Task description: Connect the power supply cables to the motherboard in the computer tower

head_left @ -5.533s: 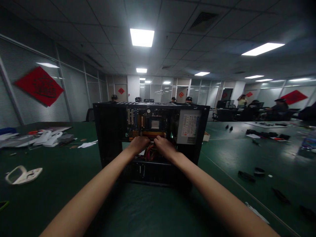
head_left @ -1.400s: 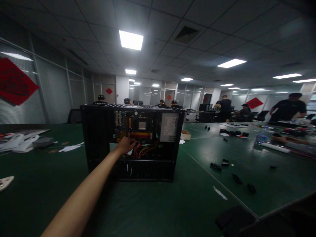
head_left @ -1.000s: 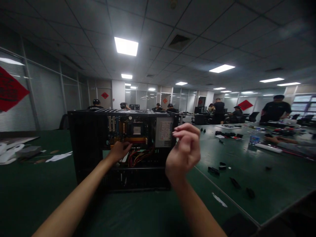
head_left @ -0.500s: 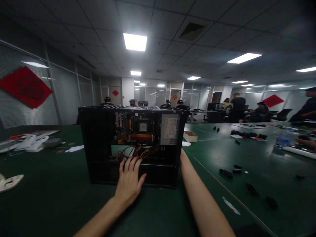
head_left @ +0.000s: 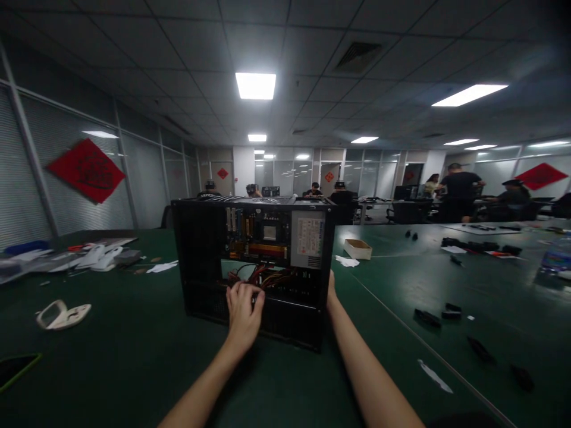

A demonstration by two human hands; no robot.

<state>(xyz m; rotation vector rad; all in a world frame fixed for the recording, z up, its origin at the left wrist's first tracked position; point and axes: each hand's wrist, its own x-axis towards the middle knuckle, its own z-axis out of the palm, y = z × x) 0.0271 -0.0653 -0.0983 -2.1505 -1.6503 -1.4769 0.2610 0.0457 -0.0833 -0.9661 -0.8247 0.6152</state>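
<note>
A black computer case (head_left: 285, 327) stands upright on the green table, its open side facing me. Inside are a motherboard (head_left: 269, 232), a silver power supply (head_left: 307, 238) with a label, and a bundle of red, yellow and black cables (head_left: 267, 277). My left hand (head_left: 244, 306) is closed over the inner edge of the lower frame bar, fingers curled in near the cables. Against the right side of the case, my right hand (head_left: 331, 288) holds on from behind; its fingers are hidden by the case.
Left lie a white hinged case with a mirror (head_left: 65, 315), a green-edged dark device (head_left: 18, 368) and a pile of papers and parts (head_left: 98, 255). Right are a small open box (head_left: 357, 249), white paper (head_left: 347, 261) and several black pieces (head_left: 427, 318). People sit and stand farther back.
The computer case has turned slightly, its right edge now nearer me. My left hand's fingers have curled in further over the bar. The whole view has swung a little left.
</note>
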